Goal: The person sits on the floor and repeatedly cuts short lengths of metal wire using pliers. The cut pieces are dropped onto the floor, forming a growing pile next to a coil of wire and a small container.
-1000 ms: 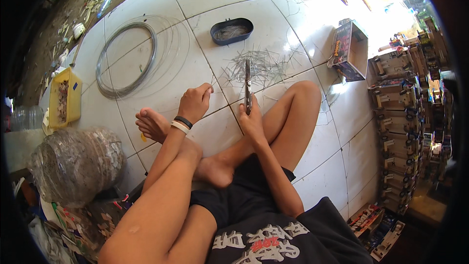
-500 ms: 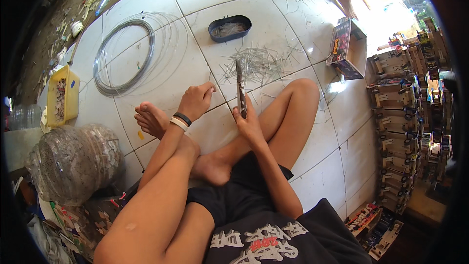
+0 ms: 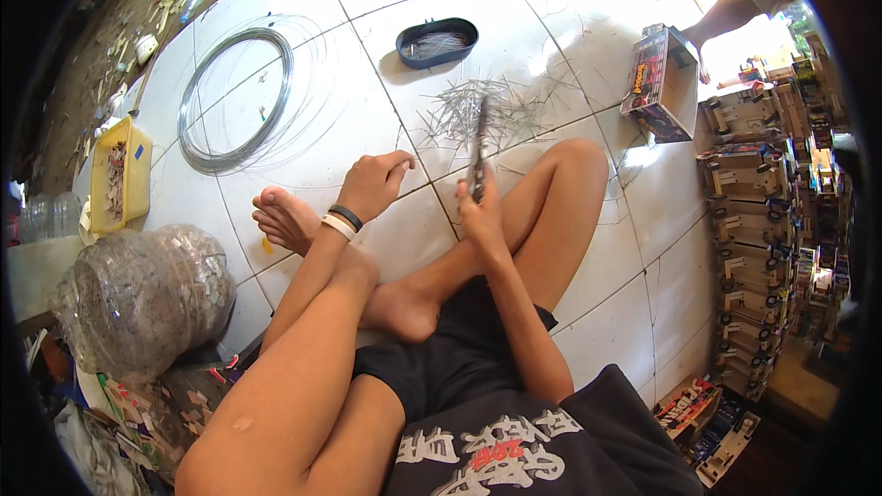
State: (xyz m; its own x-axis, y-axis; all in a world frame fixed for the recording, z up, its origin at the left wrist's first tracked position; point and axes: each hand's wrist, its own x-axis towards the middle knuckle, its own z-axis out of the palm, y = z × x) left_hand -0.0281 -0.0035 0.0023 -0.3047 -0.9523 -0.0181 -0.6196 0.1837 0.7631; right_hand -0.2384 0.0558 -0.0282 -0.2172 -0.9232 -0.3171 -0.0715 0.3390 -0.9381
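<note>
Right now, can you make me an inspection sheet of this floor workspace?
Surface: glossy white tile floor.
Job's things: dark slim hand tool; loose pile of thin silvery wire pieces; dark blue oval tray holding similar pieces; round silvery wire coil.
Clutter: yellow rectangular plastic tub; colourful printed box.
Hands: right hand grips the tool; left hand is curled, contents unclear.
Cables: nothing seen.
Surroundings: brown wooden toy vehicles stacked at right.

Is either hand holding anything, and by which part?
The right hand grips a long dark tool by its near end; whether the left hand holds anything cannot be told.
</note>
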